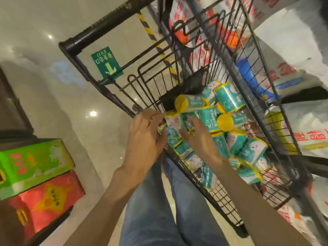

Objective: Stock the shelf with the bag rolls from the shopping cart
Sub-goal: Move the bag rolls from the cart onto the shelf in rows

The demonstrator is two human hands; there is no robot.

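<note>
A black wire shopping cart [229, 208] holds several teal bag rolls [229, 98] with yellow ends, piled loosely in its basket. My left hand [143, 134] reaches over the cart's near rim, fingers spread and fairly straight, and touches the left side of a small cluster of rolls [174, 122]. On the other side of that cluster, my right hand [200, 139] lies over the pile with its fingers extended. The cluster sits between the two hands. The palms hide how the rolls are held.
A green box [33, 164] sits on a red box [46, 199] at the lower left. A green exit sign [106, 62] marks the glossy floor. White printed packages [301, 82] fill the right side. A black bag [186, 87] lies in the cart.
</note>
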